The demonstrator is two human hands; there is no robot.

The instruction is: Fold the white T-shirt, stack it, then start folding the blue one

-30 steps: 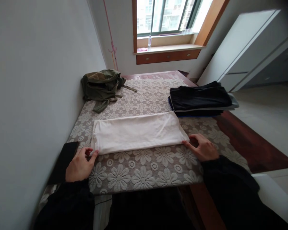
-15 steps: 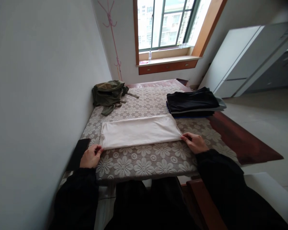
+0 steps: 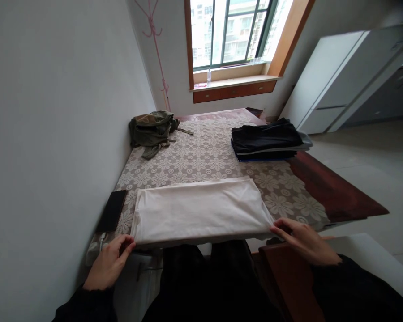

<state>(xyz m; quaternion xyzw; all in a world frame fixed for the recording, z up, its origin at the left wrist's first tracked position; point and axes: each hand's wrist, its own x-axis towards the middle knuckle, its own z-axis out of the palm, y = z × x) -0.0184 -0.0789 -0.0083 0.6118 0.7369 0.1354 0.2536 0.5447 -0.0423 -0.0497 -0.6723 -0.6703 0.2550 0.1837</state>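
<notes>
A folded white cloth (image 3: 198, 210) lies across the near edge of a table covered with a flower-patterned lace cloth (image 3: 201, 158). My left hand (image 3: 109, 264) pinches the cloth's near left corner. At the near right corner my right hand (image 3: 304, 239) grips it too. The cloth's front edge reaches the table edge above my dark-clothed lap.
A stack of folded dark clothes (image 3: 268, 141) sits at the table's right side. An olive green bag (image 3: 152, 127) lies at the far left by the wall. A black phone (image 3: 112, 210) rests near my left hand. A white cabinet (image 3: 336, 76) stands at the right, and a window sill (image 3: 235, 82) lies beyond.
Both hands have pulled the white cloth toward me, from the middle of the table to its near edge. The corners stay gripped.
</notes>
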